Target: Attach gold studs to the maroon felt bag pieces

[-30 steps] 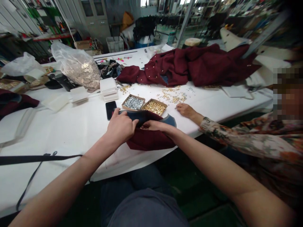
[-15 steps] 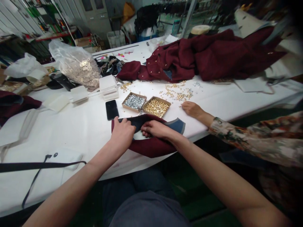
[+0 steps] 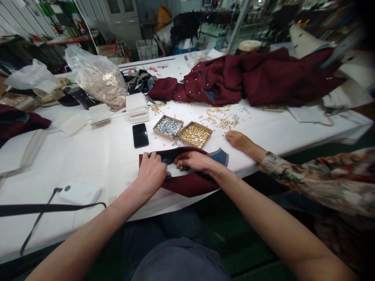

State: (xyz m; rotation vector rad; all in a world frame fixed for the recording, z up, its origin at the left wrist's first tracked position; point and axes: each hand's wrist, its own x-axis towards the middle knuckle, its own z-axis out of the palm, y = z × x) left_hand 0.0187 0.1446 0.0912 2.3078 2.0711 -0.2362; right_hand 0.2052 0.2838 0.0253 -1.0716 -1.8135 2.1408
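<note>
Maroon cloth piece [image 3: 190,186] lies on the near side of the box of gold pieces [image 3: 207,139], its layers parted around a gap; left hand [image 3: 152,168], nearer and left of that box, bends its fingers over the cloth's far edge, apparently pinching it. Right hand [image 3: 195,160], just on the box's near side, reaches over the gap with fingers curled, can't tell whether they pinch anything. Step in hand, by my reading: working inside the parted cloth; next move seems to call for a steady left hold and careful right fingertips.
</note>
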